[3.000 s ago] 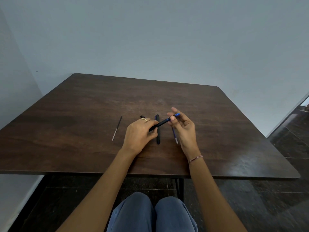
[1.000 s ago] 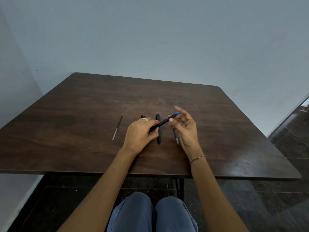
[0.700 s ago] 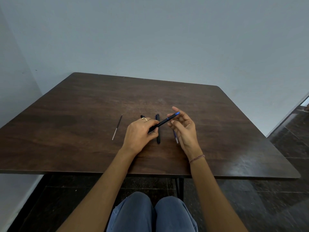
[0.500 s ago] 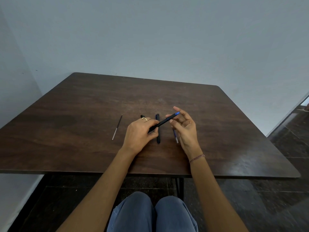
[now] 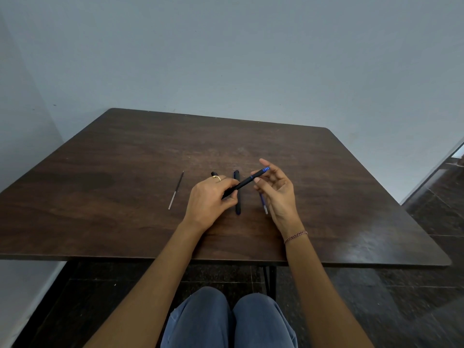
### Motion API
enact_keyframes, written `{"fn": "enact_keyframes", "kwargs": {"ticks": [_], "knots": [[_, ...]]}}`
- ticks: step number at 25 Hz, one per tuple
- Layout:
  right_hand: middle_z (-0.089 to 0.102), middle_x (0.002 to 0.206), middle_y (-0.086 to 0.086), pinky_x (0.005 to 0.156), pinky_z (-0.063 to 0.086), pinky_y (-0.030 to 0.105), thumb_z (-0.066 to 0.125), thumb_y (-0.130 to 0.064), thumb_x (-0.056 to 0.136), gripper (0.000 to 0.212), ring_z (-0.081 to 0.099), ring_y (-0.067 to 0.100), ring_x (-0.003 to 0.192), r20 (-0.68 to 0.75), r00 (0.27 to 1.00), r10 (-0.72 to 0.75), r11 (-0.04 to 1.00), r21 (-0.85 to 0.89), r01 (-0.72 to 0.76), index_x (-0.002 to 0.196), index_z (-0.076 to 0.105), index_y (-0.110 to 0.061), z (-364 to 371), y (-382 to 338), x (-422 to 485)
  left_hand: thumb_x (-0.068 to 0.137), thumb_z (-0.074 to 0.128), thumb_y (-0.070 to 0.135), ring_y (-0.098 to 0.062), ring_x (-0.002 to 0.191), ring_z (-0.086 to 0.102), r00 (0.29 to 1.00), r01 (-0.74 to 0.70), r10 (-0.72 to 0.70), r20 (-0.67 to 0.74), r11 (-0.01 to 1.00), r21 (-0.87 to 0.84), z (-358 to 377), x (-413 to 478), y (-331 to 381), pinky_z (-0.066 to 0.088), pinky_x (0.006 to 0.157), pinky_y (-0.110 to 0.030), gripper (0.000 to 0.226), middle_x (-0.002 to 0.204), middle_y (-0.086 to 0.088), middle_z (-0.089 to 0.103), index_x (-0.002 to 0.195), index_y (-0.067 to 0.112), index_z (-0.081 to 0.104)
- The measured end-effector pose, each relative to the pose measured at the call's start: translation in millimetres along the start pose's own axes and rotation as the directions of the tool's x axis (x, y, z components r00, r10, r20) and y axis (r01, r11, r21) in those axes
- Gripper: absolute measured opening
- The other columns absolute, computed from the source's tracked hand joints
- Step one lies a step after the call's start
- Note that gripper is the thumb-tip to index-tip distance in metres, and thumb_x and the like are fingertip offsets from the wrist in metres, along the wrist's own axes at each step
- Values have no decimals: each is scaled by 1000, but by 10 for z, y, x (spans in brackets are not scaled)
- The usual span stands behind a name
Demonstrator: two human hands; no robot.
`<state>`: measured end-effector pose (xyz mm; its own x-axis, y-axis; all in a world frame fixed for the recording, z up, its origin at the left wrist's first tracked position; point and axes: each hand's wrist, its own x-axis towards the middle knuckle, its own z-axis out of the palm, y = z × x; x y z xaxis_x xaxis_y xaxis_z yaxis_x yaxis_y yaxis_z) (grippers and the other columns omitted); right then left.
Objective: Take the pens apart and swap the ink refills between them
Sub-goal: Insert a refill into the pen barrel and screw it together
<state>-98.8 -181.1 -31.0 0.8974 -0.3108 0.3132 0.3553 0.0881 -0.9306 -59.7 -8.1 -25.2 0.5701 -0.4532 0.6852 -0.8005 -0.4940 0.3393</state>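
Now left hand [image 5: 209,197] pinching dark pen [image 5: 244,182], right hand [image 5: 277,190] open, fingers touching its blue tip.

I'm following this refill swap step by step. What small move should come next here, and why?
Probably close the right hand on the blue end of the pen and twist it off. The left hand grips the dark barrel, the right hand's fingers lie open beside the blue end, and both refills, black and blue, lie loose on the table.
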Motion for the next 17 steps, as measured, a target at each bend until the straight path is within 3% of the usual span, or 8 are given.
{"fn": "enact_keyframes", "kwargs": {"ticks": [3, 7, 13, 17], "knots": [[68, 90, -7, 82, 54, 26, 70, -1, 80, 42, 65, 11, 94, -21, 1000, 8, 1000, 4, -8, 114, 64, -24, 16, 1, 4, 76, 71, 11, -14, 73, 64, 1000, 0, 0, -1, 1000, 1, -2, 3, -1, 55, 64, -32, 20, 80, 0, 68, 96, 12, 71], [71, 103, 3, 94, 52, 35, 65, 6, 82, 49, 64, 21, 105, 27, 999, -30, 997, 75, 28, 121, 57, -21, 5, -9, -1, 77, 71, 12, -14, 74, 63, 1000, 3, -3, 7, 1000, 1, -3, 3, 4, 55, 65, -33, 19, 81, 0, 68, 97, 11, 71], [70, 92, -2, 86, 55, 30, 69, 2, 79, 46, 66, 17, 97, 3, 1000, -10, 999, 46, 10, 118, 60, -21, 19, -14, -12, 77, 71, 12, -14, 74, 63, 1000, 6, -6, 4, 1000, -3, -4, 2, -9, 54, 65, -32, 20, 81, 0, 68, 98, 11, 71], [68, 105, 4, 85, 54, 29, 65, 5, 82, 48, 64, 18, 102, 32, 999, -23, 999, 42, 22, 123, 56, -18, 8, -8, -8, 76, 72, 12, -15, 73, 64, 1000, -2, 2, 4, 1000, 1, 6, -3, -2, 54, 64, -32, 20, 80, 0, 68, 96, 11, 71]]}}
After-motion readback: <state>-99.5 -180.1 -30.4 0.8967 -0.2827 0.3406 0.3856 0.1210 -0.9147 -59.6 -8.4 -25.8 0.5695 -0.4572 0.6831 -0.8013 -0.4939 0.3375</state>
